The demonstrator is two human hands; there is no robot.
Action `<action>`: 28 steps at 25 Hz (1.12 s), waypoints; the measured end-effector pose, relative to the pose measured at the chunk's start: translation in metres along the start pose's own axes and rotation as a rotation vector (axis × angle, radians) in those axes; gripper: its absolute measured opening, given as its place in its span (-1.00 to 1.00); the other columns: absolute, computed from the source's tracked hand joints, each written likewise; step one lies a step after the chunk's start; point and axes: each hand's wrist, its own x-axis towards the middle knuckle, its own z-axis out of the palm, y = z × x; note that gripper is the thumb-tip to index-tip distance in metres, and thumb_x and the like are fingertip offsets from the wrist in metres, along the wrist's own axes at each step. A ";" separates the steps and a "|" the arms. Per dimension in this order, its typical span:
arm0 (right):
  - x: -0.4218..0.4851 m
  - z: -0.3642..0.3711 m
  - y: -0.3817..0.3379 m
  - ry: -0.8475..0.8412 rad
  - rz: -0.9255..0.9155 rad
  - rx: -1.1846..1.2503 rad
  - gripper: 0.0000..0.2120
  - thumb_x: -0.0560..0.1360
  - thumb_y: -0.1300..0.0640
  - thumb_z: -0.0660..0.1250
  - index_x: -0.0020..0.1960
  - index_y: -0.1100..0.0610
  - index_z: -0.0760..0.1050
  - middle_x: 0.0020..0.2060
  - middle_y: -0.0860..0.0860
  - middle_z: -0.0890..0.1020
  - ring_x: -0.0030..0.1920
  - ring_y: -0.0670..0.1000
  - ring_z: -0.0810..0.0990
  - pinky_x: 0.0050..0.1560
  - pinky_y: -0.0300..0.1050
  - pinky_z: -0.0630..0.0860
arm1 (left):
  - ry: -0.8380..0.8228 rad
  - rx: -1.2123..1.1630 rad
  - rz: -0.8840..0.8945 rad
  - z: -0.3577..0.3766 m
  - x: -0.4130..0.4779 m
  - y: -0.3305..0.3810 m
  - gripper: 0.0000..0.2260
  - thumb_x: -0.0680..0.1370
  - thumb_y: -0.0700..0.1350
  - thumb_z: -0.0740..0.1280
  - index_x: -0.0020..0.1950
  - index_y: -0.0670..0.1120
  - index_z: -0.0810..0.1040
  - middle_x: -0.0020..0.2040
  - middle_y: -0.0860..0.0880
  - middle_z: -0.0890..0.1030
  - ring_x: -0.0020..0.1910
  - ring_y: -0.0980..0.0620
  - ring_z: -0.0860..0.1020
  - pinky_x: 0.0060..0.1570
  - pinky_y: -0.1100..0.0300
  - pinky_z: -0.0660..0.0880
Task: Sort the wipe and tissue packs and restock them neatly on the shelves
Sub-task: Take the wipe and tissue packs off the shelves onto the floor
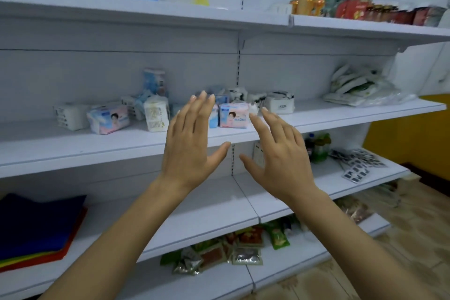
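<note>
Left hand (192, 143), right hand (280, 153) spread, seemingly before packs (233, 118).

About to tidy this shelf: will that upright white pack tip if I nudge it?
The upright white pack stands on its narrow end, so a nudge may topple it. Its puffy wrap suggests it's soft and light.

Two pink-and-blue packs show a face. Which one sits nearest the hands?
The right-hand face pack, seen between the left hand and right hand; the other face pack lies well to the left.
</note>
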 end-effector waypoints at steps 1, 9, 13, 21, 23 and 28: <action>-0.002 0.002 0.010 -0.018 0.007 0.004 -0.30 0.44 -0.18 0.28 0.48 0.11 0.25 0.40 0.15 0.40 0.37 0.17 0.39 0.32 0.11 0.34 | -0.018 0.005 -0.007 0.008 0.000 0.003 -0.28 0.48 0.21 0.20 0.54 -0.04 0.04 0.54 -0.07 0.18 0.52 -0.05 0.13 0.46 0.03 0.09; 0.004 0.057 0.039 -0.114 0.007 0.099 -0.28 0.43 -0.17 0.34 0.48 0.11 0.23 0.41 0.15 0.38 0.36 0.15 0.38 0.31 0.09 0.36 | -0.128 0.018 -0.140 0.067 0.007 -0.021 -0.25 0.47 0.22 0.24 0.55 0.02 0.00 0.57 0.01 0.10 0.53 0.03 0.06 0.43 0.13 0.00; 0.034 0.106 0.049 -0.141 -0.041 0.098 -0.31 0.42 -0.18 0.27 0.45 0.11 0.28 0.38 0.14 0.42 0.34 0.12 0.37 0.28 0.08 0.40 | -0.147 -0.047 -0.228 0.112 0.026 -0.051 -0.20 0.49 0.13 0.38 0.57 0.01 -0.01 0.57 0.03 0.06 0.52 0.04 0.06 0.40 0.13 0.05; 0.156 0.224 0.079 -0.162 -0.021 0.117 -0.41 0.47 -0.17 0.18 0.42 0.09 0.29 0.38 0.13 0.43 0.32 0.17 0.46 0.24 0.08 0.42 | -0.071 -0.256 -0.459 0.207 0.120 -0.157 -0.23 0.50 0.11 0.37 0.57 -0.02 0.01 0.56 0.00 0.10 0.52 0.02 0.10 0.42 0.14 0.11; 0.176 0.249 0.086 -0.191 0.007 0.126 -0.41 0.51 -0.16 0.24 0.45 0.08 0.27 0.42 0.11 0.37 0.37 0.14 0.39 0.30 0.07 0.35 | -0.072 -0.390 -0.528 0.224 0.135 -0.182 -0.27 0.49 0.13 0.37 0.54 -0.02 0.11 0.51 -0.01 0.22 0.45 0.01 0.25 0.35 0.16 0.23; 0.246 0.301 0.107 -0.279 0.059 0.215 -0.42 0.52 -0.08 0.31 0.47 0.08 0.26 0.40 0.10 0.38 0.37 0.15 0.36 0.30 0.06 0.31 | 0.005 -0.638 -0.660 0.259 0.167 -0.235 -0.61 0.59 -0.05 0.29 0.41 -0.02 0.37 0.32 0.07 0.44 0.26 0.09 0.43 0.17 0.21 0.37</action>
